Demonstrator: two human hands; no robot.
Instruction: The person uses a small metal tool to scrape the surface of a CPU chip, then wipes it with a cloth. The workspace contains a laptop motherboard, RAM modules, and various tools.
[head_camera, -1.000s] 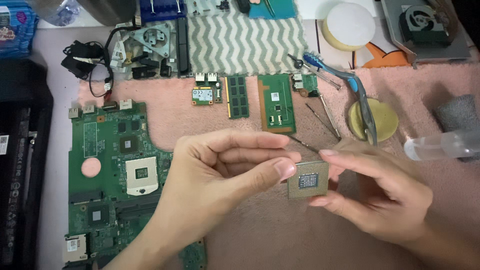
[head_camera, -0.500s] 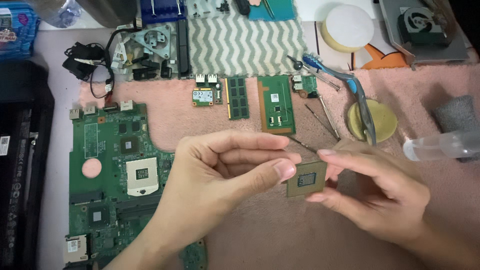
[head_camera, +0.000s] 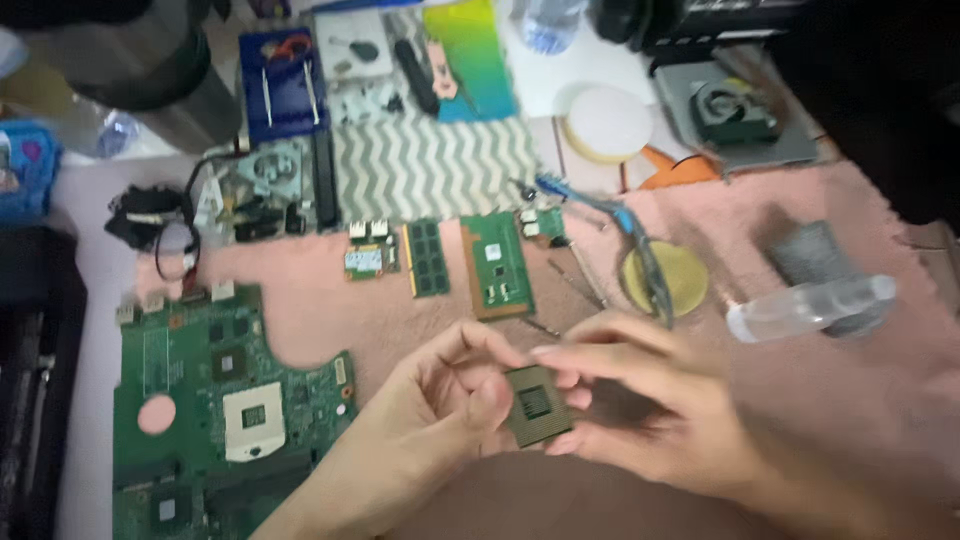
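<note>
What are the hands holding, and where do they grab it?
Both hands hold one small square computer chip. The left hand pinches its left edge with thumb and fingers, and the right hand grips its right edge. The chip's flat side faces up.

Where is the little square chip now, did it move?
Yes, slightly. Against the green board, the chip shifted a little left, toward the square socket; left hand and right hand hold it.

1 head-worn view, steeply downward, close over hands, pink mat (head_camera: 800, 400) beyond

blue packet (head_camera: 25, 165) at left edge, colourful rectangular card (head_camera: 470, 60) at top
</note>
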